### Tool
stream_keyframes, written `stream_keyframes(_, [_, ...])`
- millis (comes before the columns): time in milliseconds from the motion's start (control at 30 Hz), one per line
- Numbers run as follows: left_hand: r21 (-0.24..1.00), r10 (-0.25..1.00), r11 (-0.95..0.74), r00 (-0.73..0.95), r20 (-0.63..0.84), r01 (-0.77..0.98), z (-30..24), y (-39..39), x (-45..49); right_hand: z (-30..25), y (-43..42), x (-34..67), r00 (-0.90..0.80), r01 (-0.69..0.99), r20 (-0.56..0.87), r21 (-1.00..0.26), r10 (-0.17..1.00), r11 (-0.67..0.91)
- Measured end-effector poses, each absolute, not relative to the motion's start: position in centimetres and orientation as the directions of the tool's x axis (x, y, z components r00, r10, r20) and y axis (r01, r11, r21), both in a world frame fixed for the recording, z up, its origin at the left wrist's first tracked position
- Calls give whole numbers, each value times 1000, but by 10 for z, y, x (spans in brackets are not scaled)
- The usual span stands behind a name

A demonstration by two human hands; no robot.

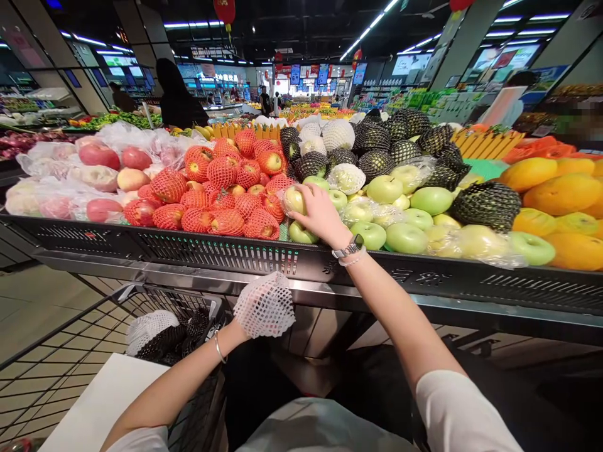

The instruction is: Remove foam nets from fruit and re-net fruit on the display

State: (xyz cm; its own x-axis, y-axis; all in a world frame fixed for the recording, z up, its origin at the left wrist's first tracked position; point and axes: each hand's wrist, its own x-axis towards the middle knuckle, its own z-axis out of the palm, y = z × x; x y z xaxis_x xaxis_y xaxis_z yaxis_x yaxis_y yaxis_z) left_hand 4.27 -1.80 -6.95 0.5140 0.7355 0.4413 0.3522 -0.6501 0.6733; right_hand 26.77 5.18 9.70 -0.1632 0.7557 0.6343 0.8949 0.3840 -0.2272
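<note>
My right hand (320, 210), with a wristwatch (348, 246), is closed around a pale yellow-green apple (294, 200) at the left edge of the green apples (406, 238). Another green apple (301, 233) lies just under that hand. Low in front of the display rail, a white foam fruit net (264, 306) is pulled over my left hand (247, 314). The mesh covers its fingers, so their pose is unclear. To the left of my right hand are apples in red foam nets (221, 194).
The black slatted rail (211, 251) edges the display. A wire shopping cart (51, 370) at lower left holds white (149, 329) and black netted items and a white board (106, 408). Wrapped peaches (98, 157) lie left; mangoes (563, 194) lie right. A person in black (176, 100) stands beyond.
</note>
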Motion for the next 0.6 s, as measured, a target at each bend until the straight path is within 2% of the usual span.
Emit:
stream_keyframes(133, [695, 719, -630, 600, 351, 348, -74, -16, 42, 105, 61, 262, -169, 953, 588, -107, 791, 283])
stream_keyframes(267, [625, 609, -701, 743, 276, 343, -76, -16, 40, 106, 65, 257, -126, 961, 583, -128, 802, 244])
stream_keyframes(400, [503, 493, -809, 818, 297, 306, -79, -16, 38, 103, 58, 258, -65, 903, 669, -275, 741, 328])
stream_keyframes(467, [473, 495, -824, 803, 333, 312, -78, -15, 38, 97, 42, 261, 14, 824, 743, -387, 669, 413])
stream_keyframes(533, [477, 552, -802, 754, 357, 360, -76, -15, 38, 83, 14, 263, 146, 673, 776, -533, 614, 513])
stream_keyframes(600, [502, 616, -762, 696, 368, 409, -71, -15, 38, 57, -21, 263, 279, 427, 716, -690, 641, 585])
